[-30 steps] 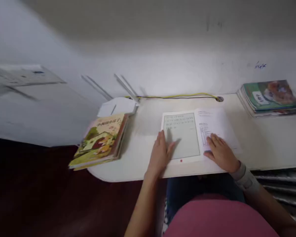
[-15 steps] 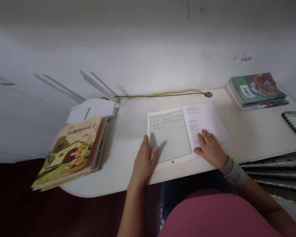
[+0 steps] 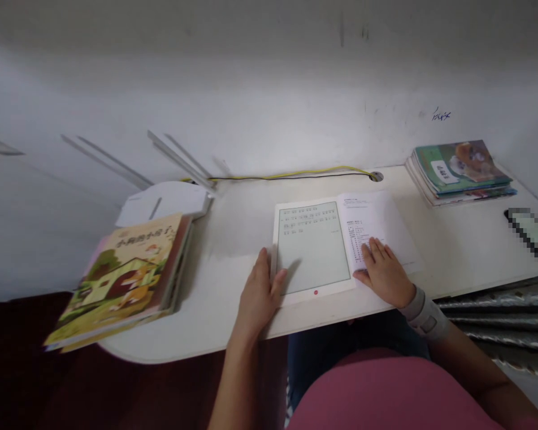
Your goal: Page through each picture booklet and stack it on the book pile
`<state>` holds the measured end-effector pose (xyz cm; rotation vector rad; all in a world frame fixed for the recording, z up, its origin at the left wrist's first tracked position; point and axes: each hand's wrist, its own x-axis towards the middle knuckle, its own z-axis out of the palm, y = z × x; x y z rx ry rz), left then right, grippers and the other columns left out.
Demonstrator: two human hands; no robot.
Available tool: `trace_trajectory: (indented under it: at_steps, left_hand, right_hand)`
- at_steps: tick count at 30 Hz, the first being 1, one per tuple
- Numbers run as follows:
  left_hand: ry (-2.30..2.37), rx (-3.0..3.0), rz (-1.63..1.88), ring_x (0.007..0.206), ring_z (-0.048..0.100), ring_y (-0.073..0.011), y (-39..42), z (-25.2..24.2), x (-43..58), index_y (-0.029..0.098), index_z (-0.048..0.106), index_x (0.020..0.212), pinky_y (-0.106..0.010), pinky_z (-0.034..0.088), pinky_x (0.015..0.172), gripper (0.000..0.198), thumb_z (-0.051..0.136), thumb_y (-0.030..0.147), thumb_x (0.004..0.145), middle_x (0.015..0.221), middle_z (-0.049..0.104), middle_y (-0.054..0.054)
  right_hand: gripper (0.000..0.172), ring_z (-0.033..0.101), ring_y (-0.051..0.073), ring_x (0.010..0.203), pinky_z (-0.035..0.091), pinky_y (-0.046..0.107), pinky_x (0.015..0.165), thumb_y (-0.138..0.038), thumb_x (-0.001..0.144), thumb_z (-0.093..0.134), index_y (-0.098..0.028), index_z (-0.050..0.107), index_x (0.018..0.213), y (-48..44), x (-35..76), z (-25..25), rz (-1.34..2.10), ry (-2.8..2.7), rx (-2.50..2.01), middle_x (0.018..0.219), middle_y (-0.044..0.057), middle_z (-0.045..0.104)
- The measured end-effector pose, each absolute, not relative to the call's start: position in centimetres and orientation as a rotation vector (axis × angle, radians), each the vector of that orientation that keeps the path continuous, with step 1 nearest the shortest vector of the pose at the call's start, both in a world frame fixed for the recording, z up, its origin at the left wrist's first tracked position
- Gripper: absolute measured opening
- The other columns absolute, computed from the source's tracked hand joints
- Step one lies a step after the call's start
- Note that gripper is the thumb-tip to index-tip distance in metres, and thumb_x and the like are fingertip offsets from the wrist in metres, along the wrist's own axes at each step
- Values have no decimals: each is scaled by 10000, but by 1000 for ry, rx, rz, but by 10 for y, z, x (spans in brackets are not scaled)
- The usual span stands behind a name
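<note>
Booklet already lies open near the front of the white desk. Right hand's flat on the right page, left hand's loose at the left edge, neither clutching anything. Can't tell what's left.

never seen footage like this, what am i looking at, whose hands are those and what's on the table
There is no machine here: a camera worn on a person's head looks forward and down at their own bare hands. The right hand lies flat on the right page of an open booklet; the left hand is at its left edge, thumb apart. Nothing is lifted. Also on the white table are a left book stack, a white device with antennas and a right book stack.
</note>
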<state>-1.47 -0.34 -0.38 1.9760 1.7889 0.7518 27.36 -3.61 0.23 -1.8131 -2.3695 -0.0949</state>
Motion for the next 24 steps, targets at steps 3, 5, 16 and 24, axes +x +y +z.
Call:
trace_trajectory:
  at_steps: [3, 5, 16, 24]
  left_hand:
    - [1790, 1996, 771, 1320, 396, -337, -3, -5, -15, 78, 242, 1456, -530, 371, 1048, 707, 396, 487, 900, 1448, 380, -229]
    - [1783, 2003, 785, 1316, 404, -333, -3, -6, -15, 97, 244, 1458, -527, 380, 1042, 695, 402, 480, 900, 1447, 387, -218]
    - [1822, 1993, 735, 1328, 384, -339, -3, -6, -15, 83, 241, 1456, -534, 355, 1057, 699, 394, 479, 901, 1462, 361, -223]
    - [1903, 2002, 910, 1344, 360, -334, -4, -8, -17, 115, 353, 1403, -533, 334, 1070, 593, 415, 405, 890, 1432, 415, -202]
  right_hand:
    - [666, 364, 366, 1322, 336, 495, 1044, -486, 902, 461, 18, 437, 1338, -37, 274, 1, -98, -2370, -1795, 1396, 308, 399]
    - [666, 357, 364, 1327, 331, 492, 1049, -484, 906, 454, 21, 436, 1339, -37, 275, 1, -106, -2372, -1784, 1399, 307, 394]
    - [647, 353, 347, 1335, 294, 495, 1075, -467, 911, 451, 12, 432, 1345, -38, 290, 2, -118, -2393, -1755, 1409, 294, 388]
    - [606, 366, 342, 1327, 289, 537, 1066, -457, 914, 446, -21, 447, 1335, -36, 301, 5, -79, -2425, -1705, 1405, 268, 413]
